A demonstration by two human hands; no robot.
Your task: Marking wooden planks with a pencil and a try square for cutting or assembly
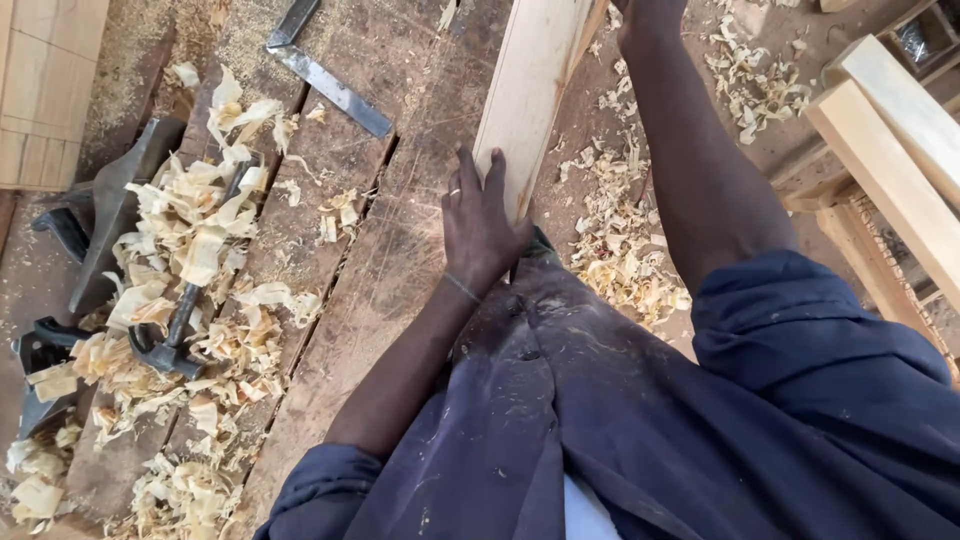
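Pale wooden plank (525, 90) leans against the counter (390, 250); the left hand (480, 225) presses flat on it, fingers spread. The right hand (645, 15) is cut off at the frame edge, so I cannot tell its grip.

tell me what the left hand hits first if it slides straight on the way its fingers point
Nothing close: the left hand lies on the pale plank, fingers pointing up along it, and that face looks bare to the frame's edge.

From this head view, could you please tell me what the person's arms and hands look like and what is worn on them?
Both arms wear dark navy blue sleeves, pushed up to about the elbows and dusted with pale sawdust; the forearms are bare. The left hand is bare and gloveless, with a thin band around its wrist and what looks like a ring on one finger. The right hand is mostly cut off at the top edge.
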